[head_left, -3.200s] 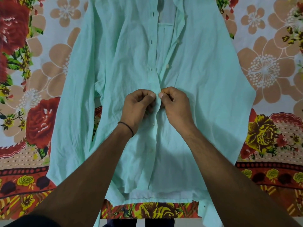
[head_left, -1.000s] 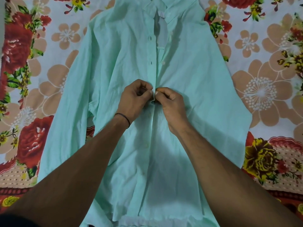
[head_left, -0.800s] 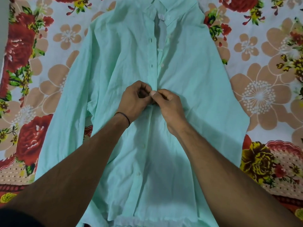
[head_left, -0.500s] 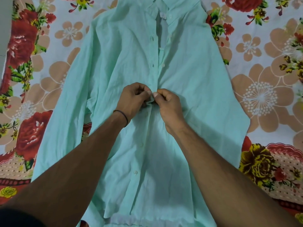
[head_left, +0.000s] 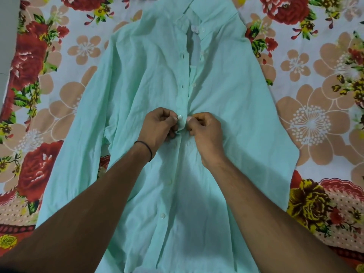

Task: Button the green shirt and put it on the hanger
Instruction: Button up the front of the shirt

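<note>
The green shirt (head_left: 226,107) lies flat, front up, on a flowered bedsheet, collar at the far end. Its lower front is buttoned; the upper front gapes open below the collar. My left hand (head_left: 158,128) pinches the left placket at mid-chest, and a white button (head_left: 179,117) shows at its fingertips. My right hand (head_left: 204,131) pinches the right front edge just across the placket. The two hands are a finger's width apart. No hanger is in view.
The flowered bedsheet (head_left: 315,123) spreads on all sides of the shirt. Both sleeves lie along the shirt's sides. A strip of bare grey surface (head_left: 7,36) shows at the far left edge.
The hands have drawn slightly apart at the same spot on the placket, and a white button now shows at the left fingertips. The view has tilted up, bringing the collar in.
</note>
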